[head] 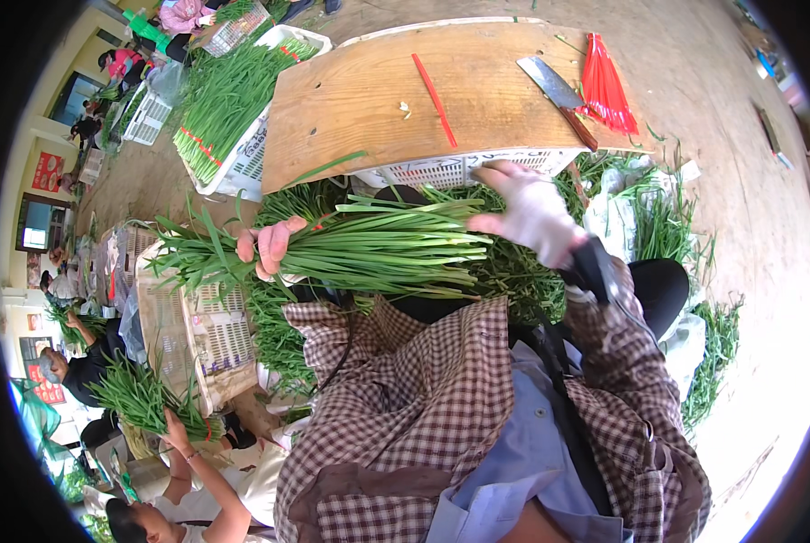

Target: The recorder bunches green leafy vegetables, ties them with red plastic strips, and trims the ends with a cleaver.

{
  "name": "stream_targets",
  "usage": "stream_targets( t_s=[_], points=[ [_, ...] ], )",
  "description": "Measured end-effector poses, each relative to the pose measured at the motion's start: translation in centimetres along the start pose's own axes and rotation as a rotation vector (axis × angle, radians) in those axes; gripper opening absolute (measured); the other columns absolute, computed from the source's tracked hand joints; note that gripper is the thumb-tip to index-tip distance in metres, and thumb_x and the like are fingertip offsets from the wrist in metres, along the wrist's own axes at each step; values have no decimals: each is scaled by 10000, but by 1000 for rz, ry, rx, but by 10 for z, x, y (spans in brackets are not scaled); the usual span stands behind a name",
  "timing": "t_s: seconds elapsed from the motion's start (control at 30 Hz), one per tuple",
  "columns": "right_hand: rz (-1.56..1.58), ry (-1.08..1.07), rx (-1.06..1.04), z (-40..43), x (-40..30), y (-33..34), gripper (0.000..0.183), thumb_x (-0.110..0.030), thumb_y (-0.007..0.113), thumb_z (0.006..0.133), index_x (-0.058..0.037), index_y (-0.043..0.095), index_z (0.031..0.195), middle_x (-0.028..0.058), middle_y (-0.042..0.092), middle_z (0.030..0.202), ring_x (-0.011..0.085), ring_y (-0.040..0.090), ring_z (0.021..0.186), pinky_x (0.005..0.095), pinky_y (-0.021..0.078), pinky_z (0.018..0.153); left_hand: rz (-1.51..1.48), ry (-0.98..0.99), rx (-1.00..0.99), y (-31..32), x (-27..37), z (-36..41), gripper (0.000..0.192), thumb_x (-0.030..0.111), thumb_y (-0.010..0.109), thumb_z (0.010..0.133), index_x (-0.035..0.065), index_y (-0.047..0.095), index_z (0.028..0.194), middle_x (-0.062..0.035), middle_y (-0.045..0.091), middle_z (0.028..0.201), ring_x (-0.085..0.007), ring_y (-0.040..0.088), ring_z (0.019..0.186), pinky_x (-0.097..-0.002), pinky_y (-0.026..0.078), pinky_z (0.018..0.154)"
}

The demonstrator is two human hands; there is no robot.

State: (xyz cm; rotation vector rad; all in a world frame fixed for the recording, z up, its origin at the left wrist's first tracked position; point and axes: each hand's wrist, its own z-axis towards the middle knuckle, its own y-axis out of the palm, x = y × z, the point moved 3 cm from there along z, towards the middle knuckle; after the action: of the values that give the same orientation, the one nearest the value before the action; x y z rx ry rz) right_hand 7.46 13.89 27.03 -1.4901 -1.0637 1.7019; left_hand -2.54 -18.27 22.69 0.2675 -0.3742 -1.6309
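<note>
My left hand (272, 246), fingers curled, grips a thick bunch of garlic chives (384, 248) towards its leafy end, above my lap. A bit of red tie shows on the bunch close to my fingers. The pale stem ends point right and lie unevenly. Beside them is my right hand (530, 214) in a whitish glove, fingers spread and holding nothing. Before me a wooden board (371, 88) rests on a white plastic crate (432, 171). On it lie a single red tie strip (434, 100), a cleaver (557, 98) with a wooden handle and a bundle of red strips (602, 88).
A white crate (231, 180) heaped with tied chives (242, 102) stands left of the board. Nearer on the left is a dirty plastic crate (221, 332). Loose greens (527, 285) surround my legs. A co-worker (201, 489) at lower left holds another bunch (147, 400).
</note>
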Motion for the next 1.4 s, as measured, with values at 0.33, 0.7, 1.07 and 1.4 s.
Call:
stream_targets(
  t_s=[0.33, 0.7, 1.07, 1.4],
  points=[
    [1464, 173, 48, 30, -5, 81, 285, -344, 618, 939, -75, 627, 845, -3, 563, 680, 111, 511, 661, 255, 398, 601, 165, -128, -167, -1, 18, -7, 244, 175, 662, 900, 182, 524, 1101, 42, 631, 928, -123, 554, 908, -422, 280, 1027],
    [-318, 427, -559, -41, 103, 56, 708, -566, 649, 797, -121, 526, 1334, 172, 588, 1238, 306, 591, 1124, 439, 448, 984, 159, -214, -338, 14, 36, 0, 365, 188, 717, 870, 135, 541, 1185, 5, 651, 991, -123, 591, 893, -313, 408, 866],
    [752, -20, -404, 85, -30, 73, 236, -211, 629, 931, -17, 663, 1062, 60, 640, 1056, 176, 600, 1023, 309, 475, 891, 149, -175, -295, 19, 26, 6, 381, 188, 742, 844, 130, 563, 1175, -16, 660, 1013, -140, 600, 938, -350, 373, 933],
    [1080, -195, -281, 59, -37, 84, 334, -189, 651, 918, -21, 564, 1193, 92, 633, 1058, 173, 589, 1022, 337, 475, 921, 198, -201, -283, 16, 33, 4, 344, 193, 760, 821, 154, 583, 1114, 16, 666, 1001, -142, 593, 946, -411, 249, 1036]
  ],
)
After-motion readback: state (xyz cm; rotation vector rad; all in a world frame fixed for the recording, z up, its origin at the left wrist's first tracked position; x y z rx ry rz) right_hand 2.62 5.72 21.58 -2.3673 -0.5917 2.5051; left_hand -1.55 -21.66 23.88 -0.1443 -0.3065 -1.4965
